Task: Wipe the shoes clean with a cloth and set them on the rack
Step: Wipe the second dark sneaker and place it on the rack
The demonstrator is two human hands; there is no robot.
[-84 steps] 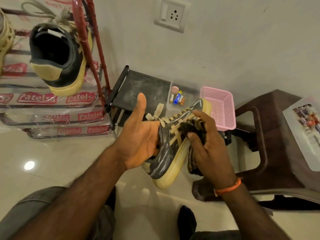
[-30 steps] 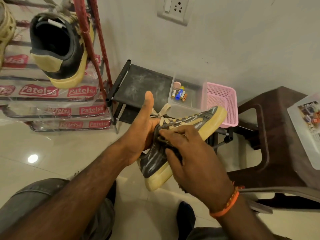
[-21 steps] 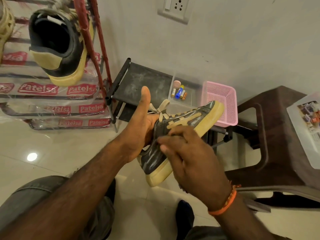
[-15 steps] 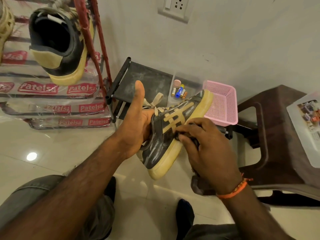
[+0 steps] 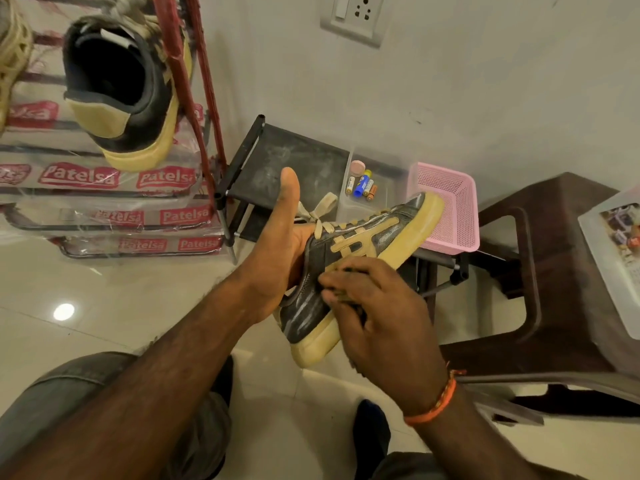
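Observation:
My left hand (image 5: 277, 251) grips a black sneaker (image 5: 367, 251) with tan stripes and a yellowish sole by its opening, thumb pointing up. The shoe lies on its side in the air, toe toward the far right. My right hand (image 5: 377, 320) presses a dark cloth (image 5: 346, 271), mostly hidden under its fingers, against the shoe's side near the heel. The matching sneaker (image 5: 128, 98) sits heel-out on the red-framed rack (image 5: 201, 81) at the upper left.
A beige shoe (image 5: 12, 60) sits at the rack's left edge. A low black shelf (image 5: 294, 164) holds a clear box with batteries (image 5: 362, 183) and a pink basket (image 5: 446, 206). A brown plastic stool (image 5: 561, 271) stands to the right. My knees are below.
My right hand has rubbed the cloth back and forth along the shoe's side, now nearer the heel. The left hand has tilted the shoe slightly while keeping its grip.

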